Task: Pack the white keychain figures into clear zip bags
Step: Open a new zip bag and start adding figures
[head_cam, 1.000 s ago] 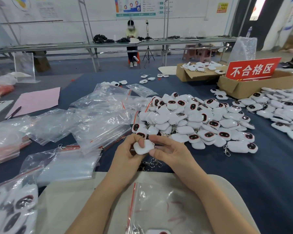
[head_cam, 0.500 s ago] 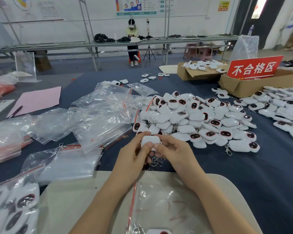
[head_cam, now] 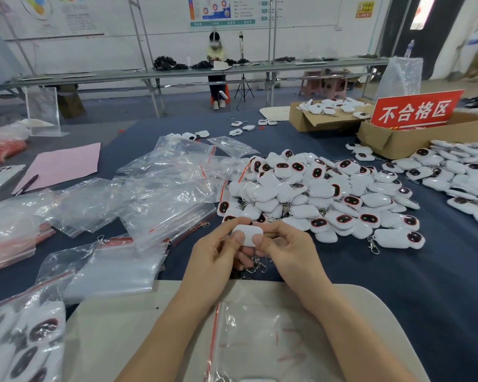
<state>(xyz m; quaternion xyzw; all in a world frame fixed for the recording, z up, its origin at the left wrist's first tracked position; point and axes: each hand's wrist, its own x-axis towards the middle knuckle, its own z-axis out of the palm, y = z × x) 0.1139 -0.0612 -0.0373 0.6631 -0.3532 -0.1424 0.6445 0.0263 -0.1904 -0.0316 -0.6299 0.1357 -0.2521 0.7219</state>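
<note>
Your left grip (head_cam: 215, 260) and right grip (head_cam: 287, 252) both pinch one white figure (head_cam: 247, 235) over the bench (head_cam: 398, 271) near edge, clasp dangling. Looks like inspect-before-bagging. Next: free one hand, open the zip bag (head_cam: 260, 340) between your forearms, slide it in.

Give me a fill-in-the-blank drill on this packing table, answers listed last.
The left hand and the right hand hold one ____ keychain figure.
The sign at the cardboard box is ____.
The paper beside the pen is ____.
The pile of figures lies ____ of the empty zip bags.
Missing words: white; red; pink; right.
</note>
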